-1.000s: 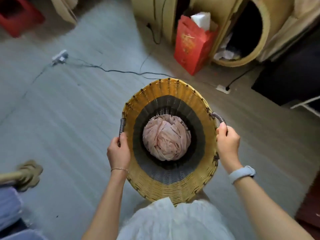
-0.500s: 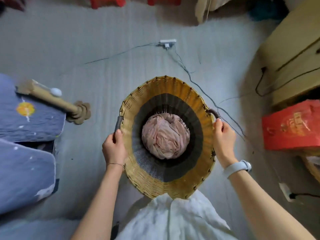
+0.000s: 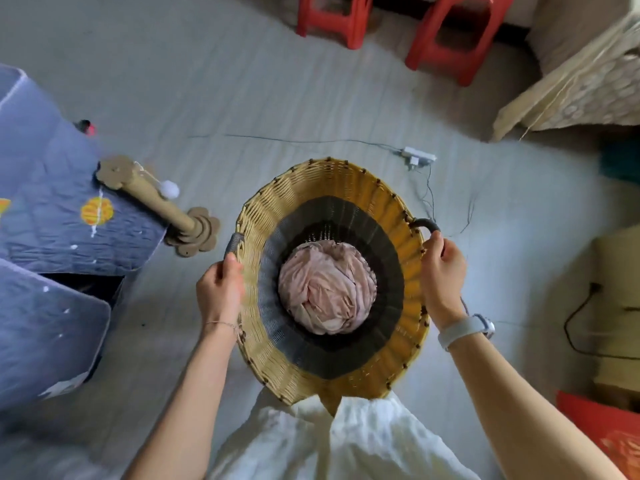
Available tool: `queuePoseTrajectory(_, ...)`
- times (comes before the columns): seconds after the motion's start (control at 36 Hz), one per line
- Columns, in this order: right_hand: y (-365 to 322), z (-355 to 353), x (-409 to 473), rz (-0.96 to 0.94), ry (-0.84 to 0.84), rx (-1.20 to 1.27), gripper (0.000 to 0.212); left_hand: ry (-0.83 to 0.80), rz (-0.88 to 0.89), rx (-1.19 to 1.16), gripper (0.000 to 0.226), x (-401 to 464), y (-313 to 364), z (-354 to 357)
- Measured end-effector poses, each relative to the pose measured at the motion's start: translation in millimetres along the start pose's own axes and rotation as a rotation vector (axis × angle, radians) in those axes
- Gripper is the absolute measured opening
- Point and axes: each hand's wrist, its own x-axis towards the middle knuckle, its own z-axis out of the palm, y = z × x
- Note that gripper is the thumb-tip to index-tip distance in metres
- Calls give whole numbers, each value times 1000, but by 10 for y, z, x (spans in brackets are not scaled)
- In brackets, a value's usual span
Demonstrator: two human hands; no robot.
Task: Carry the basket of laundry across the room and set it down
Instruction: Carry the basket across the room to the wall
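While the grey floor takes up most of the frame, a blue quilt fills the left side and two red stools stand at the top. At the centre hangs the basket — round, mouth facing straight up, its depth running down toward the floor, the two handles lying left to right across the frame. It is off the ground, against the person's white skirt. A pink bundle of laundry sits deep inside. The left hand is curled round the left handle, the right hand round the right handle — both fists closed on them. A thin cable and its plug strip lie just beyond the basket; a foot could snag there, I'd guess, since the basket hides the ground underfoot. A cardboard post lying at the left is another thing to trip on.
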Motion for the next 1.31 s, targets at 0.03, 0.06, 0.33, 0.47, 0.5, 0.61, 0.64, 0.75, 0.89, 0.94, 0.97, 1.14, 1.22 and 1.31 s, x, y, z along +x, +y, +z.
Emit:
queuePoseTrajectory(0.03, -123, 112, 141, -9, -11, 4, 46, -2, -13, -20, 32, 136, 106, 31)
queuePoseTrajectory(0.06, -260, 224, 286, -13, -31, 11, 44, -4, -31, -44, 33, 290, 194, 56)
queuePoseTrajectory(0.33, -1320, 1313, 1624, -84, -191, 73, 52, 85, -8, -60, 43, 1582, 1147, 465)
queuePoseTrajectory(0.47, -1769, 1935, 2374, -107, -256, 98, 49, 170, -40, -72, 58, 2283, 1581, 770)
queuePoseTrajectory(0.5, -1866, 2066, 2532, -113, -272, 99, 46, 162, -43, -63, 64, 2442, 1663, 832)
queuePoseTrajectory(0.61, -2283, 2563, 3137, -142, -350, 78, 41, 264, -93, -28, 60, 3006, 1986, 1081)
queuePoseTrajectory(0.64, -2389, 2676, 3268, -152, -361, 71, 42, 313, -122, -15, 52, 3152, 2050, 1140)
queuePoseTrajectory(0.75, -2848, 3152, 3748, -181, -410, 48, 51, 384, -161, -16, 48, 3603, 2435, 1278)
queuePoseTrajectory(0.89, -3410, 3800, 4155, -241, -477, 23, 51, 379, -140, -112, 47, 4094, 2863, 1264)
queuePoseTrajectory(0.94, -3627, 4100, 4266, -259, -499, 16, 51, 391, -156, -128, 40, 4335, 2990, 1253)
queuePoseTrajectory(0.97, -3735, 4252, 4308, -270, -510, 13, 50, 403, -170, -136, 40, 4467, 3045, 1244)
queuePoseTrajectory(1.14, -4425, 5243, 4507, -298, -564, -22, 48, 483, -169, -117, 49, 5536, 3293, 992)
queuePoseTrajectory(1.22, -4776, 5792, 4569, -300, -545, -51, 49, 501, -153, -48, 51, 6204, 3456, 777)
queuePoseTrajectory(1.31, -5138, 6313, 4580, -302, -546, -76, 49, 501, -146, -27, 44, 6733, 3737, 532)
